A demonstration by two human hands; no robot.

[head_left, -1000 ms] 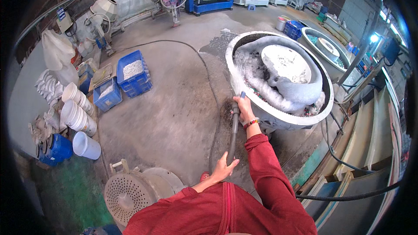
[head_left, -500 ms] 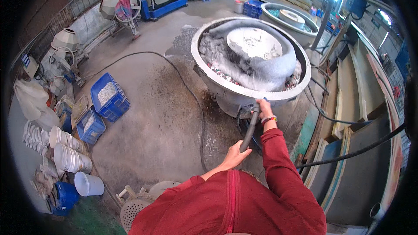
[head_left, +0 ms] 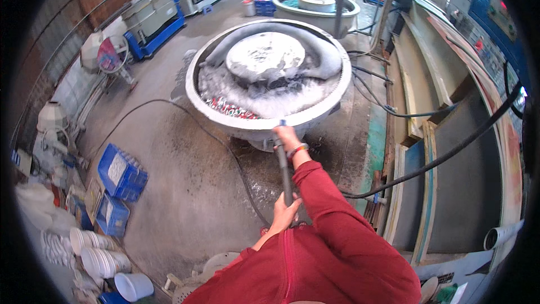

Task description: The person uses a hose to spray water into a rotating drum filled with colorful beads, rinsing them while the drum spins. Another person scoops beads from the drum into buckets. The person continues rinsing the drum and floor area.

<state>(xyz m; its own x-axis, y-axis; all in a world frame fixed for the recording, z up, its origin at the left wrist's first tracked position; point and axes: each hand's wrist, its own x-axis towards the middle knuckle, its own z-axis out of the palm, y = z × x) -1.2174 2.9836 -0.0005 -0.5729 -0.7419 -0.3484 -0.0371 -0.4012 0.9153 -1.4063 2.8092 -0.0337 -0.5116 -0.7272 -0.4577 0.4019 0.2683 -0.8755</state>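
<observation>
Both of my hands grip a dark hose (head_left: 284, 173). My right hand (head_left: 287, 137) is closed round its far end, where a short blue tip shows, close to the near rim of a large round tub (head_left: 209, 117). Nearer my body, my left hand (head_left: 285, 211) wraps the hose lower down. White-grey foam (head_left: 306, 94) fills much of the tub's ring around a pale raised centre (head_left: 264, 55). Small red, green and white pieces (head_left: 228, 107) show through at the near left of the ring. Whether water leaves the hose I cannot make out.
A second round tub (head_left: 292, 16) stands behind. Blue crates (head_left: 125, 175) and white buckets (head_left: 101, 262) line the left. A black cable (head_left: 228, 149) crosses the floor; a thick black hose (head_left: 450, 160) hangs at right beside long troughs (head_left: 419, 87).
My view has turned right, so the tub appears further left. Both hands still grip the hose, now held more upright in view. More coloured pieces show at the tub's near left.
</observation>
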